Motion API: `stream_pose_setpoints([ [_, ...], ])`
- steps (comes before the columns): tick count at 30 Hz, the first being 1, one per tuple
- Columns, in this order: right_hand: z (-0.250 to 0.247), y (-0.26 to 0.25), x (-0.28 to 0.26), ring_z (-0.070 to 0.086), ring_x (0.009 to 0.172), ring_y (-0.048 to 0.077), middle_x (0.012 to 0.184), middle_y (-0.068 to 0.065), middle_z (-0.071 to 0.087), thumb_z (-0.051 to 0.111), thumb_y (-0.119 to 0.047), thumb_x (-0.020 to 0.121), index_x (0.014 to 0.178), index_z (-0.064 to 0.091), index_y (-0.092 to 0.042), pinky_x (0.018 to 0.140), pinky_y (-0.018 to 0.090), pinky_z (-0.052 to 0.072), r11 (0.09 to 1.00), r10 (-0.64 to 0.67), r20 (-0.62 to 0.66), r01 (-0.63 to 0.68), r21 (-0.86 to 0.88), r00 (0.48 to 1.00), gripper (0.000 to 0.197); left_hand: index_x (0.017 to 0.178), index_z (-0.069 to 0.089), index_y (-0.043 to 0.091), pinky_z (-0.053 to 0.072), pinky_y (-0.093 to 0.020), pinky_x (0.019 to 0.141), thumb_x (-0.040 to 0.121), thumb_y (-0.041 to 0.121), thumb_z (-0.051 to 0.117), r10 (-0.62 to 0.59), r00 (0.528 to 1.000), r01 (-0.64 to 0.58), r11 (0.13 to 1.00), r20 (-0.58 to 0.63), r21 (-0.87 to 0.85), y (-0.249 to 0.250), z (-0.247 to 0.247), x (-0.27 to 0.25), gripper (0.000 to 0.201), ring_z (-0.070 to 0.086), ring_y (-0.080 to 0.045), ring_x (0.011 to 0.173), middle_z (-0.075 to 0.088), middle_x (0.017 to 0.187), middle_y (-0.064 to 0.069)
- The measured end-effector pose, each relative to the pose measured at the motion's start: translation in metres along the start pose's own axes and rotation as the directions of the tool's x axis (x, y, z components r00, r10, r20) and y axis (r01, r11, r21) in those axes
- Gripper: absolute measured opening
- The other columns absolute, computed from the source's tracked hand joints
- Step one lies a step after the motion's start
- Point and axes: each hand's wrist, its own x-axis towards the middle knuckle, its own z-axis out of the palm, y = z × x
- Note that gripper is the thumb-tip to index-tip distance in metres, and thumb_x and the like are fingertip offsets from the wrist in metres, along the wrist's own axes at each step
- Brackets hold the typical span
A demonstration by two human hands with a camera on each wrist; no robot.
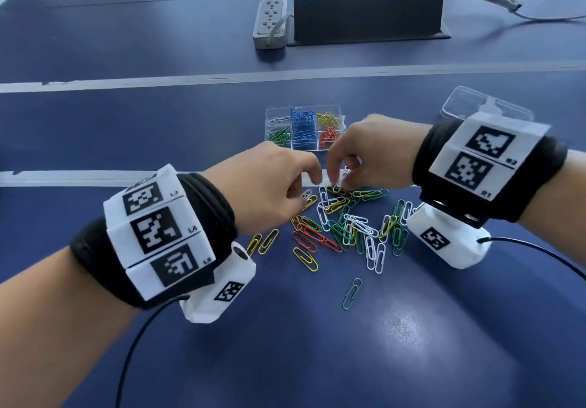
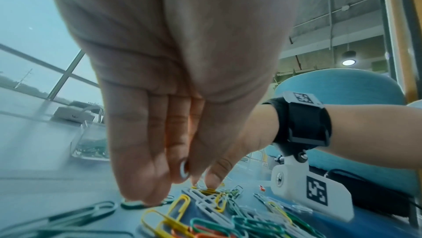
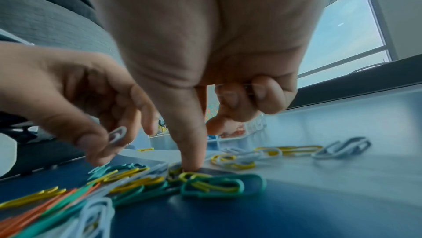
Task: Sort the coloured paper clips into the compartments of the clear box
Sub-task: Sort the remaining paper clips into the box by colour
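The clear box (image 1: 329, 151) stands beyond the hands, with white, blue, yellow, green and red clips in separate compartments. Nearer me, a loose pile of mixed paper clips (image 1: 345, 223) lies on the blue table. My left hand (image 1: 303, 196) hovers over the pile's far left edge and pinches one white clip (image 2: 184, 169) between thumb and fingers. My right hand (image 1: 337, 183) reaches down at the pile's far edge. One fingertip (image 3: 190, 158) presses among yellow and green clips, and its curled outer fingers hold white clips (image 3: 233, 90).
The box's clear lid (image 1: 469, 103) lies to the right behind my right wrist. A single green clip (image 1: 352, 293) lies apart, nearer me. Two yellow clips (image 1: 263, 242) lie left of the pile. A power strip (image 1: 271, 24) and black stand (image 1: 367, 17) sit far back.
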Motion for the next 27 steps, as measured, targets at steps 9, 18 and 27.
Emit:
stream_pose_setpoints([
  [9,-0.007,0.001,-0.012,0.051,0.075,0.019,0.073,-0.007,0.056,0.058,-0.021,0.082,0.076,0.054,-0.028,0.073,0.027,0.042,0.987,0.091,0.002,-0.090,0.135,0.996,0.010,0.085,0.056,0.019,0.034,-0.017,0.061,0.085,0.006,0.042,-0.011,1.000,0.011,0.999,-0.005,0.031,0.004,-0.002,0.027,0.019,0.043,-0.009,0.066,0.045,0.066,0.011],
  [18,-0.015,0.023,-0.012,0.048,0.065,0.016,0.077,0.000,0.055,0.039,-0.010,0.092,0.091,0.062,-0.023,0.060,0.025,0.037,0.917,0.291,0.006,-0.281,0.284,0.957,0.026,0.106,0.071,0.030,0.031,-0.022,0.077,0.085,0.026,0.067,0.130,0.988,-0.142,0.978,0.084,0.154,0.000,0.003,0.038,0.022,0.040,-0.013,0.086,0.043,0.087,0.003],
  [27,-0.006,0.020,-0.019,0.040,0.059,0.004,0.062,-0.009,0.041,0.060,-0.025,0.084,0.083,0.059,-0.030,0.061,0.025,0.034,0.984,0.158,0.012,-0.159,0.077,0.987,0.005,0.088,0.070,0.020,0.038,-0.024,0.078,0.083,0.023,0.063,0.186,0.981,-0.192,0.967,0.053,0.166,-0.005,0.006,0.039,0.009,0.043,-0.013,0.081,0.049,0.084,0.003],
])
